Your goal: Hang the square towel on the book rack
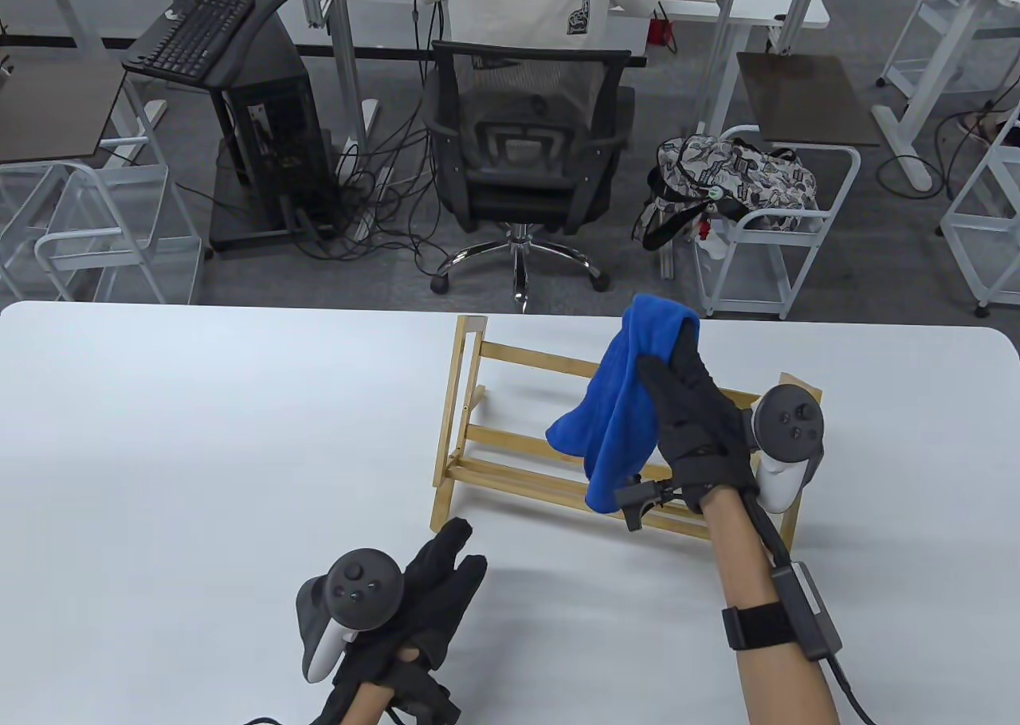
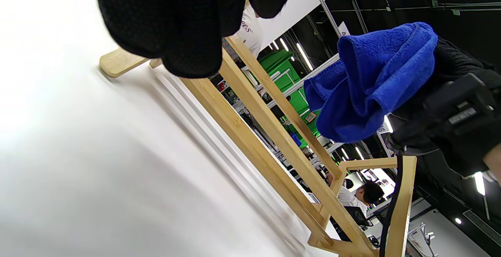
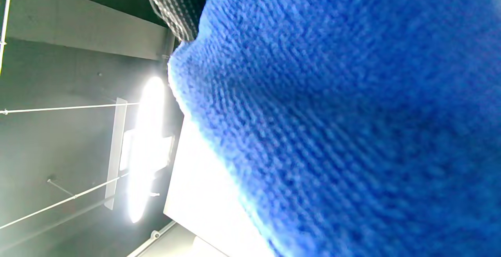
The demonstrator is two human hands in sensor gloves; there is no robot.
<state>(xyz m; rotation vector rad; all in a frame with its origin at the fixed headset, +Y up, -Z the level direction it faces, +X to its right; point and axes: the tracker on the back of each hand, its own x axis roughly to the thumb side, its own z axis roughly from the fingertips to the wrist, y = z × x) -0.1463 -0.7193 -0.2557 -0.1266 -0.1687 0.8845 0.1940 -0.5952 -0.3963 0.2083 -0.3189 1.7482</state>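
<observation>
A blue square towel (image 1: 625, 406) hangs bunched from my right hand (image 1: 685, 394), which grips it and holds it up above the wooden book rack (image 1: 478, 438) at the table's middle right. The towel also shows in the left wrist view (image 2: 375, 81) and fills the right wrist view (image 3: 352, 124). The rack shows in the left wrist view (image 2: 274, 132) too. My left hand (image 1: 442, 578) rests on the table just in front of the rack's left end, fingers stretched out and holding nothing.
The white table (image 1: 199, 454) ends at its far edge behind the rack. Beyond it stand an office chair (image 1: 526, 143), a seated person, a white cart (image 1: 765, 223) with a patterned bag, and a desk with a computer tower.
</observation>
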